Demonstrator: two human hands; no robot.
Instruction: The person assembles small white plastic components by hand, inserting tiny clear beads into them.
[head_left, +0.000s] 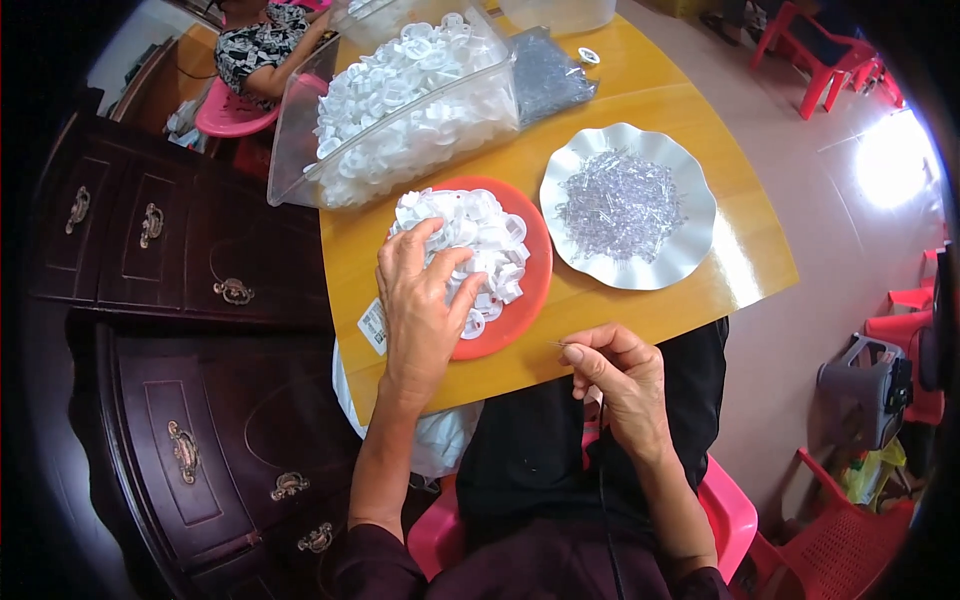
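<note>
My left hand (415,305) reaches over a round red plate (539,255) heaped with small white plastic ring-shaped parts (478,222). Its fingers are spread and curved, with the tips at the heap; whether any touch a part I cannot tell. Close to the table's near edge, my right hand (628,390) pinches a thin pin (558,344) between thumb and forefinger, its tip pointing left. Beyond that hand lies a white wavy-rimmed plate (692,248) holding a pile of thin, clear or silvery pins (620,205).
A clear plastic bin (295,165) full of similar white parts stands at the table's far left. Beside it are a grey plastic bag (550,75) and one loose part (588,56). Dark wooden cabinets (200,400) flank the left. Another person (262,50) sits beyond the bin.
</note>
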